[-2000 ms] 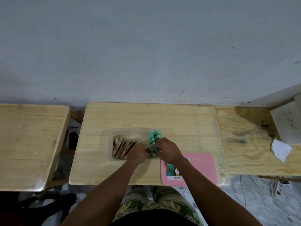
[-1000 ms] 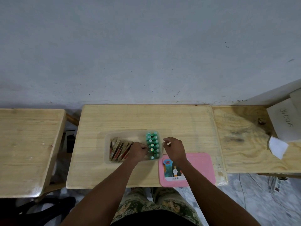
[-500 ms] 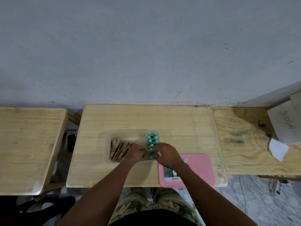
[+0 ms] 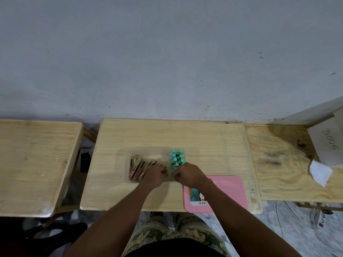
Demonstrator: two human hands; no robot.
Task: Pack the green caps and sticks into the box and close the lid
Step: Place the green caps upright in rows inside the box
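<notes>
Right hand back; green caps half-covered

Open tabletop lies above the box. The pink lid, left hand and right hand crowd its lower edge.

Pale wooden rectangular tabletop carries a clear rectangular plastic box near centre and a flat pink plastic lid at its near right edge.

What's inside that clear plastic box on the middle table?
In the clear box, green caps stand packed at the right end; brown sticks lean in a row at the left. The left hand and right hand cover the near middle, so whatever lies beneath them is hidden.
</notes>
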